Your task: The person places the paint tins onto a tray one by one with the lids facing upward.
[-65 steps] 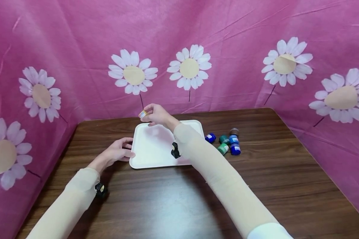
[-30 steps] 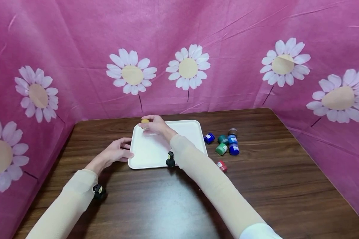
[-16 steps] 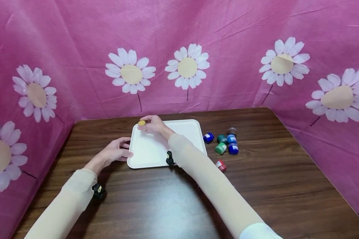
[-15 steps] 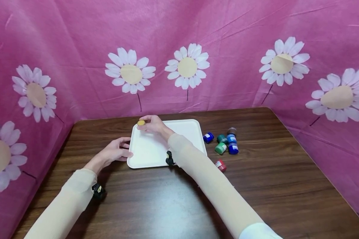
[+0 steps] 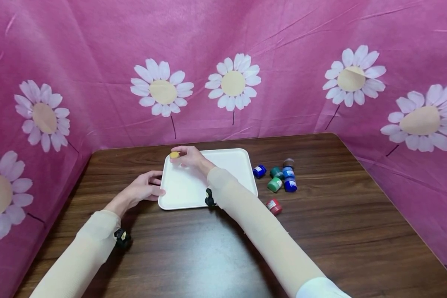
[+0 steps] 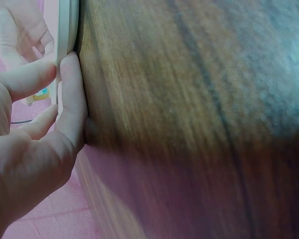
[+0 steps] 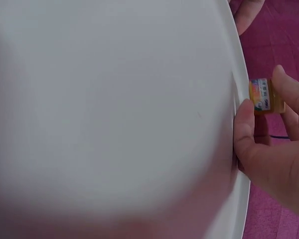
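In the head view my right hand holds a small paint jar with a yellow lid at the far left corner of the white tray. The right wrist view shows the jar's printed label, with the thumb and fingers on either side of it. Some fingertips touch the tray's rim there; whether the jar rests on the tray cannot be told. My left hand grips the tray's left edge, with the thumb on one side of the rim and a finger on the other.
Right of the tray lie several paint jars: a blue one, a dark green one, a light green one and a brown-topped one among them. A red jar lies nearer, beside my right forearm. Pink cloth hangs behind the table.
My right hand has come down with the yellow jar from above the tray's far edge to its far left corner. The red jar has come out from behind my forearm. The left hand stays put.
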`<state>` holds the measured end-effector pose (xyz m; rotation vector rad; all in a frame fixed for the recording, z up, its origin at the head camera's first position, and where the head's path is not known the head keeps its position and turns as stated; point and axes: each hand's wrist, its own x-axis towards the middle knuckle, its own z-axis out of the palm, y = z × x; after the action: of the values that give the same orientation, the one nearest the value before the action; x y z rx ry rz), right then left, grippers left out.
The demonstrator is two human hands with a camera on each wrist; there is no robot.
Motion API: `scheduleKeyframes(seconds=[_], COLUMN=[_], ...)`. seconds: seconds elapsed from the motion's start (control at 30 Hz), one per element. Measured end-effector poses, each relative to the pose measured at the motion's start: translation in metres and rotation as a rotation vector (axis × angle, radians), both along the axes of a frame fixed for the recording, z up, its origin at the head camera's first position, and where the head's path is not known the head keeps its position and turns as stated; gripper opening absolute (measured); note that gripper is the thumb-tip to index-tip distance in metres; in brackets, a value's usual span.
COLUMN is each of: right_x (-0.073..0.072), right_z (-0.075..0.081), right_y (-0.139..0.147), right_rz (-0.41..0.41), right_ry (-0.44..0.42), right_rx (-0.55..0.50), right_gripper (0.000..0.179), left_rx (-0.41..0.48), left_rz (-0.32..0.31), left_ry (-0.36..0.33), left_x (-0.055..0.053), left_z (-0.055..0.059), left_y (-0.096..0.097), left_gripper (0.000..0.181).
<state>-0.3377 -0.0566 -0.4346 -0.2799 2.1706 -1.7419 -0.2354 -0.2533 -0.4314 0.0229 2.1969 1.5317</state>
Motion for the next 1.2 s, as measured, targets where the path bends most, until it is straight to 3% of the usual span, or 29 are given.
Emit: scheduleKeyframes(seconds=[0.33,0.87,1.2], right_x=[0.0016,-0.0002,-0.0008], right_z=[0.0025,-0.003,-0.0015], right_y=[-0.0002,0.0009,0.0012], right_rz=[-0.034,-0.041,-0.067], right_ry=[-0.043,-0.188,-0.243], right_rx=[0.008,-0.153,-0.169], right_gripper=[0.046,0.056,0.055], left_rx=[0.004,0.013,0.009], left_rz=[0.003,0.005,0.009], left_ry=[0.004,0.005,0.002], left_x=[-0.0011,-0.001,-0.0003], left_z=[-0.0005,-0.0025,-0.0017], left_y=[0.0003,0.0006,0.0003], left_gripper=[0.08,0.08,0.08])
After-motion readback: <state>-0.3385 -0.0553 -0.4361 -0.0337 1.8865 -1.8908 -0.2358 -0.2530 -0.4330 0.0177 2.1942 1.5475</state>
